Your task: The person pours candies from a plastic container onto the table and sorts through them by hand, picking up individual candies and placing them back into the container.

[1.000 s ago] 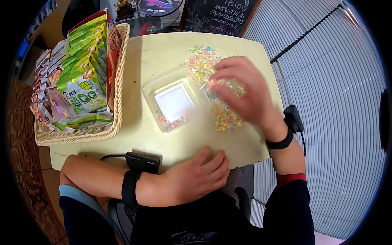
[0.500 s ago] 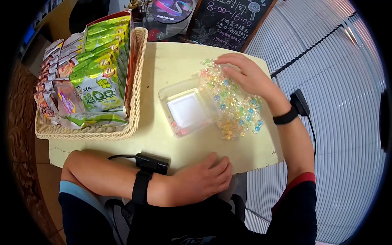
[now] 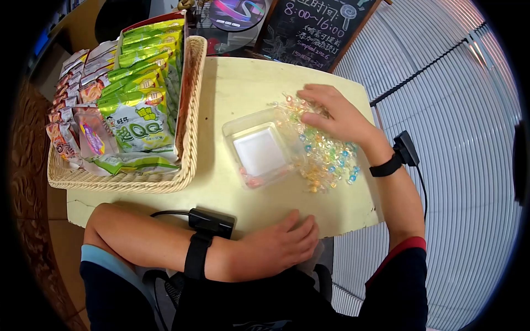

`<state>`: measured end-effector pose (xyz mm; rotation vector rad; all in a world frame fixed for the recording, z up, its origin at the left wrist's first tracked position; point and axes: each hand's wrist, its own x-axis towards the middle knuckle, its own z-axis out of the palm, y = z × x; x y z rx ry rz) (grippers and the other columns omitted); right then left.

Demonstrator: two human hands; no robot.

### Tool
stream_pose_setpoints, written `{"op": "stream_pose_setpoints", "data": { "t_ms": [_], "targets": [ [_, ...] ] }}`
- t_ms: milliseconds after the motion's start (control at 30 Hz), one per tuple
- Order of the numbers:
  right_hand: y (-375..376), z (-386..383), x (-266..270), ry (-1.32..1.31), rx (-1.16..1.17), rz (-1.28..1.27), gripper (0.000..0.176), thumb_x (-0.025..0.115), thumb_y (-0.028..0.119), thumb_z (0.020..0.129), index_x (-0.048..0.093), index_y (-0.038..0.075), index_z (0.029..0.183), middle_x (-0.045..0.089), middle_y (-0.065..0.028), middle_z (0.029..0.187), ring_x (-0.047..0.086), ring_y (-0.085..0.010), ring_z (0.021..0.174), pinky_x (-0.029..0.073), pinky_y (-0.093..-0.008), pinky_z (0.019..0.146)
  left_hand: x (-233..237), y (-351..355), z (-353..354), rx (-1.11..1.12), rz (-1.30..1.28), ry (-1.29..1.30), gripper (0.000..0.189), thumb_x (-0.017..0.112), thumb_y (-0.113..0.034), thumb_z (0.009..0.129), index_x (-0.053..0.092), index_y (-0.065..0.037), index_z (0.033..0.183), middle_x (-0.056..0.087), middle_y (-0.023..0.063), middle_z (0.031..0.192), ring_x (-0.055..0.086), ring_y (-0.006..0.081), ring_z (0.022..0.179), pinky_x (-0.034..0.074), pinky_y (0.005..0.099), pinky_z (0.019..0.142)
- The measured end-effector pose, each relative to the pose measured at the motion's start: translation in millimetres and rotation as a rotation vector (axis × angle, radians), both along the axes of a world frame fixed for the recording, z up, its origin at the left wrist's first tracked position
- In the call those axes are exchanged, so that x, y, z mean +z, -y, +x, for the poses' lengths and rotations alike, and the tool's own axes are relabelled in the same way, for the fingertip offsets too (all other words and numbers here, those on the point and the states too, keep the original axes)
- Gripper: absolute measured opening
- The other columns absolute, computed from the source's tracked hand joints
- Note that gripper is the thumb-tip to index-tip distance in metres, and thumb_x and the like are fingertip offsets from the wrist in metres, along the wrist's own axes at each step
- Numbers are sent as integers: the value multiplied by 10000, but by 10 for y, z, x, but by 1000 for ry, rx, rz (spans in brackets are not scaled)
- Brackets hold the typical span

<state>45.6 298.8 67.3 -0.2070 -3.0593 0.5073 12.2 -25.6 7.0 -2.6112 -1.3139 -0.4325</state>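
Note:
A clear plastic tray [image 3: 236, 128] with a white bottom sits mid-table, a few wrapped candies lying in its near corner. To its right spreads a pile of colourful wrapped candies [image 3: 326, 160]. My right hand [image 3: 334, 113] rests on the far part of that pile, fingers curled down over the candies; whether it grips any is hidden. My left hand [image 3: 281, 248] lies flat on the table's near edge, holding nothing. Both wrists carry black bands with small devices.
A wicker basket [image 3: 190, 132] full of snack packets stands at the table's left. A chalkboard sign [image 3: 314, 27] leans behind the far edge. The pale yellow table [image 3: 237, 83] ends on the right over a ribbed grey floor.
My right hand has drawn back from the pile's far tip onto the candies nearer the tray. The view has shifted slightly. The left hand stays put.

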Motion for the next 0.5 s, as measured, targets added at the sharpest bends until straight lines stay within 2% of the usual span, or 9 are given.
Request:
{"op": "stream_pose_setpoints", "data": {
  "t_ms": [67, 100, 167, 200, 433, 500],
  "targets": [
    [135, -41, 26, -124, 89, 22, 559, 711, 374, 1042, 651, 58, 1499, 506, -248, 1647, 444, -415, 1544, 369, -471, 1275, 30, 1, -12, -24, -8, -10, 518, 600, -305, 1001, 607, -15, 1431, 602, 181, 1446, 535, 356, 1422, 440, 528, 1148],
    [176, -91, 0, -129, 75, 19, 559, 711, 374, 1042, 651, 58, 1499, 506, -248, 1647, 444, -415, 1544, 369, -471, 1275, 46, -1, -12, -17, -17, -18, 520, 597, -308, 1005, 607, -15, 1434, 604, 183, 1444, 535, 358, 1419, 439, 529, 1149],
    [251, -238, -70, -150, 254, 38, 544, 731, 344, 1017, 662, 84, 1490, 513, -233, 1644, 442, -410, 1545, 371, -482, 1276, 71, -9, -3, -15, -31, -30, 522, 595, -311, 1008, 607, -14, 1438, 606, 185, 1442, 535, 359, 1417, 439, 531, 1150],
    [305, -259, -81, -142, 271, 44, 523, 742, 325, 1001, 685, 99, 1469, 545, -206, 1624, 458, -405, 1534, 380, -489, 1272, 82, -6, -8, -8, -29, -34, 522, 593, -314, 1012, 608, -17, 1440, 608, 185, 1438, 536, 358, 1414, 439, 530, 1150],
    [252, 136, -52, -45, 247, 47, 453, 809, 213, 946, 749, 98, 1379, 604, -177, 1574, 502, -376, 1504, 410, -468, 1251, 81, 1, -12, 2, -36, -23, 523, 594, -322, 1013, 608, -36, 1451, 608, 178, 1432, 537, 353, 1410, 441, 518, 1151],
    [230, 302, 20, -154, 196, -71, 402, 815, 174, 939, 772, 92, 1330, 646, -171, 1518, 558, -362, 1451, 439, -445, 1223, 93, -9, -18, 0, -47, -29, 528, 596, -323, 1012, 603, -36, 1456, 604, 178, 1439, 536, 352, 1414, 441, 520, 1153]
  ]
}}
